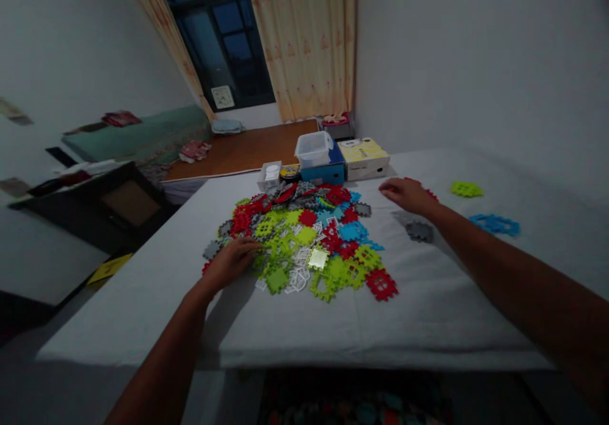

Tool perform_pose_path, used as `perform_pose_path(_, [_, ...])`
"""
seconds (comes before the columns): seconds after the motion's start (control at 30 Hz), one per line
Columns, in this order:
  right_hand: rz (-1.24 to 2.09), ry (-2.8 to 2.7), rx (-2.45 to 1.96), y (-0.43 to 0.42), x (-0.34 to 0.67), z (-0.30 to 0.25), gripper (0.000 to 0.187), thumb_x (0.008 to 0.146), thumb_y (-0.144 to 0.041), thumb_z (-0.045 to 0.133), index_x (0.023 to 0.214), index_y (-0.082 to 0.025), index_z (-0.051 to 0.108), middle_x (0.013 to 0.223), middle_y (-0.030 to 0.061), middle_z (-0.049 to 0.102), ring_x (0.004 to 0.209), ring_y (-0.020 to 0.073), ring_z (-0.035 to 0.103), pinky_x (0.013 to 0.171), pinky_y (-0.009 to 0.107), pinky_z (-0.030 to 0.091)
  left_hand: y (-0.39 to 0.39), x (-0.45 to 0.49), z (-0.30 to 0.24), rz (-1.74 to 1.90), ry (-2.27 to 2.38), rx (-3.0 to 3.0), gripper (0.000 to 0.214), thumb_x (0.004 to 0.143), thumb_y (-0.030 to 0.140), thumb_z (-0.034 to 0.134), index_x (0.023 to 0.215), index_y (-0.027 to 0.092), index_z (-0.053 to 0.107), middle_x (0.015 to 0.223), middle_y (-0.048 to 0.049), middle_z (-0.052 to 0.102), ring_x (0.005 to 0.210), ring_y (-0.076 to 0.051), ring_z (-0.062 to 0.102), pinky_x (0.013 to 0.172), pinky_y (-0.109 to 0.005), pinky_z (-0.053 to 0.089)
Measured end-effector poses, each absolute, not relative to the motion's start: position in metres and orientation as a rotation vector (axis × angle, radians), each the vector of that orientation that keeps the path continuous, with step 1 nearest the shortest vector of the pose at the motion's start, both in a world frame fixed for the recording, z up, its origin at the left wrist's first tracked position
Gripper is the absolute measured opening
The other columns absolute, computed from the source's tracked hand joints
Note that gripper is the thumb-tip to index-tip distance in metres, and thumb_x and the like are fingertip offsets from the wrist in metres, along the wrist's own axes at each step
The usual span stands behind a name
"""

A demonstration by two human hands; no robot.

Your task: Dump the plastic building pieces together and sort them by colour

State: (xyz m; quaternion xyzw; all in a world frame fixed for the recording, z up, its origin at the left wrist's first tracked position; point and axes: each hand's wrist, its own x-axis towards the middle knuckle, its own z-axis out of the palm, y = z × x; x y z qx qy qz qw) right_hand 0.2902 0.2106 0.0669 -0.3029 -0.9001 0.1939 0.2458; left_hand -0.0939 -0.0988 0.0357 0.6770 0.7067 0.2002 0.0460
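Observation:
A heap of flat plastic interlocking tiles with notched edges (304, 219), in green, red, blue, grey and white, lies on the white-covered table. My left hand (234, 260) rests at the heap's near left side, fingers reaching loosely over green and grey tiles. To the right of the heap, my right hand (404, 195) hovers with slightly bent fingers and nothing visible in them. A red tile (432, 195) shows partly behind its wrist. Close by lie a grey tile (419, 231), a blue tile group (495, 224) and a green tile (467, 189), apart from the heap.
Behind the heap stand a clear plastic tub (314, 149) on a blue box (323, 172), a yellow-and-white box (365, 158), a small white box (269, 176) and a round black-and-yellow tin (290, 172). The table's front edge (361, 358) is nearest me. A wall borders the right.

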Motion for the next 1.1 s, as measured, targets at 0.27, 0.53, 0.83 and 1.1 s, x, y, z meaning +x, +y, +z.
perform_pose_path(0.27, [0.873, -3.13, -0.007, 0.136, 0.272, 0.067, 0.046, 0.072, -0.04, 0.079, 0.111, -0.02, 0.067, 0.112, 0.0072, 0.065, 0.102, 0.0211, 0.059, 0.088, 0.032, 0.046, -0.101, -0.065, 0.047, 0.727, 2.123, 2.364, 0.028, 0.094, 0.031, 0.048, 0.108, 0.023, 0.071, 0.115, -0.0096, 0.067, 0.108, -0.024, 0.062, 0.097, -0.045, 0.049])
perform_pose_path(0.53, [0.954, -3.164, -0.117, 0.16, 0.27, 0.062, 0.026, 0.08, -0.032, 0.073, 0.1, -0.015, 0.068, 0.098, 0.0053, 0.063, 0.084, 0.0155, 0.058, 0.076, 0.027, 0.045, -0.062, -0.001, 0.057, 0.556, 1.717, 2.453, 0.023, 0.093, 0.023, 0.055, 0.111, 0.024, 0.07, 0.116, -0.0083, 0.067, 0.109, -0.022, 0.062, 0.095, -0.038, 0.05])
perform_pose_path(0.83, [0.971, -3.091, -0.102, 0.159, 0.286, 0.05, 0.049, 0.072, -0.044, 0.079, 0.11, -0.017, 0.064, 0.113, 0.0089, 0.058, 0.102, 0.0209, 0.055, 0.089, 0.033, 0.045, -0.014, 0.03, 0.054, 0.408, 1.456, 2.456, 0.052, 0.076, 0.026, 0.079, 0.125, 0.027, 0.062, 0.127, -0.0079, 0.063, 0.117, -0.025, 0.058, 0.101, -0.04, 0.046])
perform_pose_path(1.1, [1.45, -2.662, -0.374, 0.186, 0.3, 0.051, 0.037, 0.073, -0.048, 0.075, 0.092, -0.018, 0.07, 0.091, 0.0035, 0.068, 0.084, 0.0171, 0.062, 0.076, 0.03, 0.049, -0.013, 0.017, 0.031, 0.736, 1.622, 2.402, 0.048, 0.082, 0.037, 0.073, 0.128, 0.028, 0.06, 0.126, -0.0079, 0.063, 0.117, -0.023, 0.058, 0.101, -0.042, 0.048])
